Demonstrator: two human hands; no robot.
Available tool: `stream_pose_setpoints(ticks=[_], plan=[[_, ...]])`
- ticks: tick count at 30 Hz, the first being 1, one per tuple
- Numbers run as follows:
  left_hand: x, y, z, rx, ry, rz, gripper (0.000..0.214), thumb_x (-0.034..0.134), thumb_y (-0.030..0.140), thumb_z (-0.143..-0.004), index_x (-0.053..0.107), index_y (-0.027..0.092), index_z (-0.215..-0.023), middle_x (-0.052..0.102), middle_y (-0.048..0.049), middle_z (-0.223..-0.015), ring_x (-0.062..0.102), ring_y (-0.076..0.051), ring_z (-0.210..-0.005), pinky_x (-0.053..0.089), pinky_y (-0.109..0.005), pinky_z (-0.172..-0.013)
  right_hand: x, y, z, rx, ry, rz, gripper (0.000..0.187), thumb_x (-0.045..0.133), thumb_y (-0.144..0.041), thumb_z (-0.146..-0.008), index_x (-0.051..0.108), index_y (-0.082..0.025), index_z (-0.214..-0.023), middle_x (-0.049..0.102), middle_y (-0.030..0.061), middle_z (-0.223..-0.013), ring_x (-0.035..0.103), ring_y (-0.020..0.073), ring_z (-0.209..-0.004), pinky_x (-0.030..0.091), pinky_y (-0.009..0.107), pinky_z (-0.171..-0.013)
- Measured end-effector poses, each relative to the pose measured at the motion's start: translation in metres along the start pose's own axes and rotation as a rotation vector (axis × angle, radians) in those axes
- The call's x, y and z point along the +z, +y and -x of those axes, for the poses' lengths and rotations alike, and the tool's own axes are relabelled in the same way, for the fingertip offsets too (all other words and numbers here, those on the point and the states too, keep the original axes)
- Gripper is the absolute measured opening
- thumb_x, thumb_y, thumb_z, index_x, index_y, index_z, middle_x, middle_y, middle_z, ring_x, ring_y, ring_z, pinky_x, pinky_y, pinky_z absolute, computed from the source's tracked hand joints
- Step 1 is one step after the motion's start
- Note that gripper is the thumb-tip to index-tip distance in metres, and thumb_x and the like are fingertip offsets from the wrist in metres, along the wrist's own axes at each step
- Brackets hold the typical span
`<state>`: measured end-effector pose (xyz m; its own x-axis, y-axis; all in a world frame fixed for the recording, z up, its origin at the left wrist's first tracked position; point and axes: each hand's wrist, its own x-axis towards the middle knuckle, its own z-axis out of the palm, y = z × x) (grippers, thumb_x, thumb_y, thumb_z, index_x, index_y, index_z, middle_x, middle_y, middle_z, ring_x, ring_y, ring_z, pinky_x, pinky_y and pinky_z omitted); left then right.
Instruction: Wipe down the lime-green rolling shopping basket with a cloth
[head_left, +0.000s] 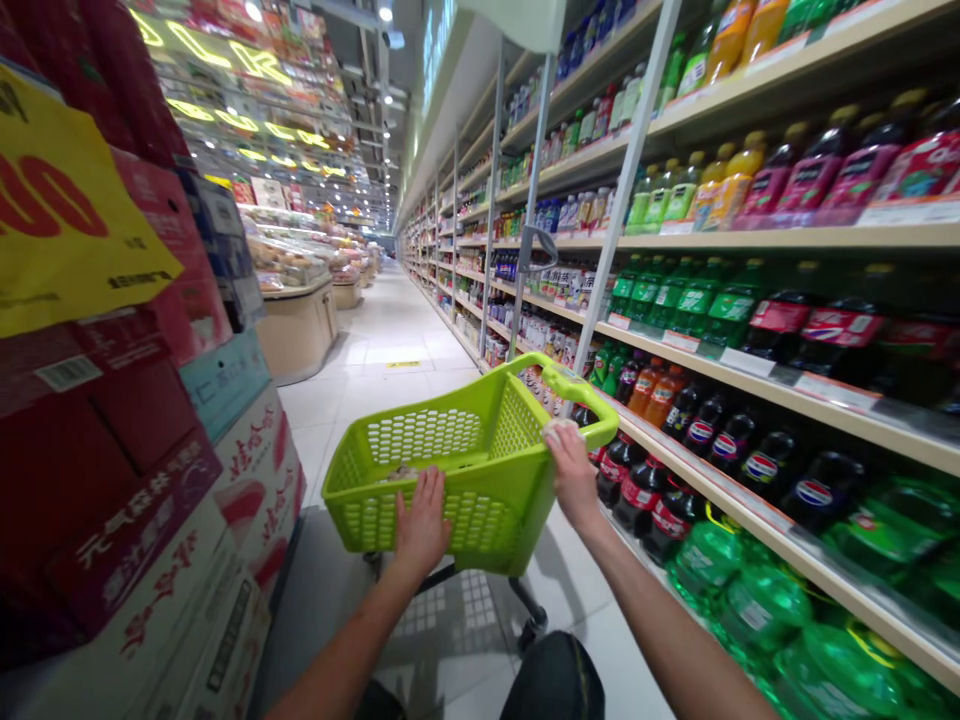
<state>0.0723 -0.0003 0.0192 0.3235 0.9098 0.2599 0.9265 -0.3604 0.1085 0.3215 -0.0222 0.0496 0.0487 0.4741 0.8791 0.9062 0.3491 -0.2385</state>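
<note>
A green plastic shopping cart (480, 510) with perforated sides stands turned sideways before me. My left hand (424, 520) lies on its near side wall, the fingers stretched up to the rim. At the corner beside the cart's handle (577, 385), my right hand (574, 470) presses a whitish cloth (559, 430) against the rim, with its fingers bent over it. Something small and pale brown (405, 473) shows inside the basket, just past my left fingertips; its kind cannot be made out.
Shelves of bottled drinks (705, 300) line the right side, with large green bottles (757, 600) at the bottom. Stacked cartons (247, 480) and a yellow price sign (75, 210) stand close on the left. A tiled aisle (382, 330) runs ahead past a round-cornered display counter (300, 330).
</note>
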Motion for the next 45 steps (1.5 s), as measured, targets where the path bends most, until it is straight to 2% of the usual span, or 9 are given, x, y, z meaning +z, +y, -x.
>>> stream_pose_setpoints(ticks=[5,13,20,27,30,34,36,41,45], plan=[[-0.002,-0.004,0.002,0.048,0.031,-0.025,0.069,0.039,0.011,-0.071,0.021,0.019,-0.138,0.022,-0.0053,-0.145,0.017,-0.022,-0.134,0.014,-0.054,-0.106,0.051,-0.027,0.026,-0.199,-0.253,-0.146,0.035,0.042,-0.009,-0.084,0.059,-0.024,-0.111,0.054,0.0039,-0.125,0.034,0.0141,-0.127,0.034,0.039,-0.104],[-0.003,-0.01,0.002,-0.007,0.011,-0.039,0.069,0.038,0.01,-0.069,0.025,0.016,-0.136,0.023,-0.0064,-0.144,0.02,-0.023,-0.133,0.018,-0.057,-0.103,-0.032,0.052,-0.028,0.028,-0.024,0.152,0.042,0.036,-0.006,-0.081,0.057,-0.02,-0.115,0.047,0.006,-0.131,0.031,0.0198,-0.129,0.028,0.046,-0.107],[0.006,-0.015,0.001,0.025,0.069,-0.071,0.066,0.037,0.01,-0.071,0.027,0.015,-0.136,0.028,-0.0068,-0.143,0.022,-0.024,-0.132,0.02,-0.055,-0.103,0.045,-0.019,0.009,-0.131,-0.289,0.044,0.039,0.04,-0.007,-0.082,0.057,-0.02,-0.115,0.052,0.0061,-0.127,0.034,0.0172,-0.127,0.035,0.037,-0.103],[0.002,-0.032,0.003,-0.092,0.047,-0.083,0.064,0.039,0.012,-0.072,0.027,0.013,-0.135,0.026,-0.0088,-0.144,0.021,-0.025,-0.132,0.02,-0.057,-0.103,0.002,0.018,-0.023,0.06,-0.219,0.211,0.045,0.038,0.0,-0.077,0.058,-0.015,-0.114,0.049,0.0104,-0.128,0.034,0.0221,-0.127,0.03,0.043,-0.106],[-0.001,-0.031,0.003,-0.105,0.015,-0.08,0.065,0.041,0.012,-0.072,0.026,0.013,-0.136,0.023,-0.0089,-0.144,0.02,-0.025,-0.133,0.022,-0.056,-0.102,0.025,-0.006,-0.008,0.029,-0.241,0.178,0.045,0.038,0.0,-0.078,0.056,-0.015,-0.116,0.049,0.0111,-0.129,0.033,0.0214,-0.127,0.031,0.042,-0.105],[-0.005,-0.031,0.004,-0.057,-0.005,-0.111,0.067,0.04,0.011,-0.071,0.026,0.014,-0.136,0.023,-0.008,-0.144,0.02,-0.024,-0.133,0.02,-0.057,-0.103,0.076,-0.06,0.024,-0.211,-0.375,0.022,0.038,0.043,-0.007,-0.082,0.057,-0.022,-0.115,0.053,0.006,-0.126,0.037,0.0179,-0.125,0.034,0.039,-0.103],[-0.008,-0.033,0.005,-0.048,-0.016,-0.112,0.068,0.04,0.01,-0.07,0.026,0.015,-0.136,0.023,-0.0074,-0.144,0.02,-0.024,-0.133,0.018,-0.057,-0.103,0.078,-0.061,0.025,-0.238,-0.399,0.002,0.036,0.043,-0.009,-0.083,0.058,-0.023,-0.113,0.054,0.0054,-0.125,0.039,0.0178,-0.124,0.036,0.039,-0.101],[-0.013,-0.034,0.007,-0.066,-0.038,-0.012,0.068,0.044,0.01,-0.068,0.03,0.018,-0.135,0.025,-0.0081,-0.144,0.021,-0.025,-0.133,0.014,-0.058,-0.104,0.042,-0.023,-0.002,0.053,-0.294,0.0,0.048,0.037,0.001,-0.074,0.06,-0.021,-0.11,0.054,0.0072,-0.124,0.04,0.02,-0.123,0.033,0.044,-0.102],[-0.015,-0.021,0.008,-0.122,0.03,0.288,0.065,0.047,0.01,-0.066,0.037,0.016,-0.13,0.03,-0.0118,-0.141,0.022,-0.027,-0.132,0.007,-0.059,-0.104,0.048,-0.057,0.0,0.198,-0.222,-0.252,0.052,0.035,0.001,-0.067,0.062,-0.021,-0.105,0.058,0.0054,-0.117,0.047,0.0182,-0.116,0.035,0.041,-0.102]])
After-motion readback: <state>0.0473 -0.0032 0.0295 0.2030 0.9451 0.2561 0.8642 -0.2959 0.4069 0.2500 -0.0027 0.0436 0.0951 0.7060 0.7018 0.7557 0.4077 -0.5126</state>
